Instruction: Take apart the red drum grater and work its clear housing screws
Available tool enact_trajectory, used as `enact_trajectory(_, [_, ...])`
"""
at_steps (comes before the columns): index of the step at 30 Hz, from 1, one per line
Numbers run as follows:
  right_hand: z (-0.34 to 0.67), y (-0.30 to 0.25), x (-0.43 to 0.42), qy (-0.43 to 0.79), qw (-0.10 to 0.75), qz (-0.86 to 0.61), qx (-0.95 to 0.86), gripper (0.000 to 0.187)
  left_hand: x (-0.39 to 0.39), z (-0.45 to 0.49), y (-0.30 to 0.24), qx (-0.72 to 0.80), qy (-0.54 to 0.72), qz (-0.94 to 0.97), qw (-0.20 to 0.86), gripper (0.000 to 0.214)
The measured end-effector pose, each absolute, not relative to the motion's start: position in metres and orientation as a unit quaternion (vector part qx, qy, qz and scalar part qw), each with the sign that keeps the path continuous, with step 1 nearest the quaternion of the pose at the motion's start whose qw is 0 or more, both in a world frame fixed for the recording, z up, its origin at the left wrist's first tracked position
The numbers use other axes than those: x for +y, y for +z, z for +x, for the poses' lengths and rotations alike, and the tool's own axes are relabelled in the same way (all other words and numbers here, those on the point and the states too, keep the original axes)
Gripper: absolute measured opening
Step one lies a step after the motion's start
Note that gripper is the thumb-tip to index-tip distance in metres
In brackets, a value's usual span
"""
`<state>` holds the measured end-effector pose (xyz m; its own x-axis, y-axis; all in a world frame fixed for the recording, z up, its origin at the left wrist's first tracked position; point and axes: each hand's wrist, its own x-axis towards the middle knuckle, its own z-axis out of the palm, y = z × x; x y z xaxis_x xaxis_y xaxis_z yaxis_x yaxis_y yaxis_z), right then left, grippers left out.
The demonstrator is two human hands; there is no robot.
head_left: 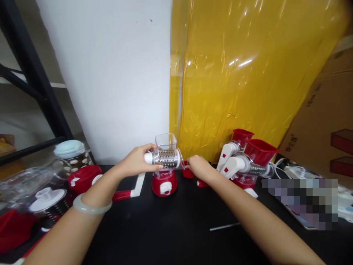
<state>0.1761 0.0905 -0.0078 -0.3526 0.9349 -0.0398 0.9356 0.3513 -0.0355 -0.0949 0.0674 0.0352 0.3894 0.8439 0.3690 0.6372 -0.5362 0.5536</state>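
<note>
**Both hands at the grater**

The grater (164,173) stands on its red base near the far edge of the black tabletop (165,232), about the middle. The left hand (136,162) has its fingers closed around the white end of the metal drum (166,158). The right hand (200,168) is at the other end, fingers curled beside a small red part (188,173); whether they grip it, I cannot tell. Two more graters (248,162) stand near on the right.

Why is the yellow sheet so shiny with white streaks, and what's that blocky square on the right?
Head view: light bounces off the wrinkled yellow sheet, making white glare streaks; head view: the blocky square is a mosaic blur that hides whatever lies there; head view: the grater between the left hand and right hand looks sharp, not blurry.
</note>
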Motion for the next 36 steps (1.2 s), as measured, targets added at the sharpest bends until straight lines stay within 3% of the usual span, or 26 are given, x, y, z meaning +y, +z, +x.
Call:
enact_trajectory(11, [0.185, 0.007, 0.104, -0.062, 0.093, 0.559, 0.822, 0.04, 0.071, -0.092, 0.031, 0.466, 0.327, 0.802, 0.178, 0.059])
enact_trajectory(18, [0.193, 0.003, 0.103, -0.044, 0.066, 0.55, 0.832, 0.04, 0.081, -0.095, 0.019, 0.443, 0.348, 0.801, 0.201, 0.058])
enact_trajectory(23, [0.2, 0.012, 0.089, -0.043, -0.01, 0.55, 0.834, 0.048, 0.081, -0.092, 0.018, 0.436, 0.364, 0.79, 0.231, 0.059])
enact_trajectory(28, [0.209, 0.022, 0.057, -0.077, -0.121, 0.478, 0.867, 0.117, 0.072, -0.083, 0.021, 0.411, 0.373, 0.792, 0.254, 0.056])
enact_trajectory(29, [0.21, 0.021, 0.051, -0.111, -0.177, 0.444, 0.871, 0.126, 0.069, -0.08, 0.021, 0.405, 0.374, 0.79, 0.269, 0.056])
enact_trajectory(31, [0.212, 0.017, 0.041, -0.163, -0.252, 0.388, 0.872, 0.13, 0.063, -0.073, 0.022, 0.382, 0.37, 0.786, 0.315, 0.058])
enact_trajectory(36, [0.208, 0.005, 0.033, -0.232, -0.343, 0.362, 0.835, 0.111, 0.047, -0.055, 0.023, 0.367, 0.36, 0.79, 0.335, 0.059])
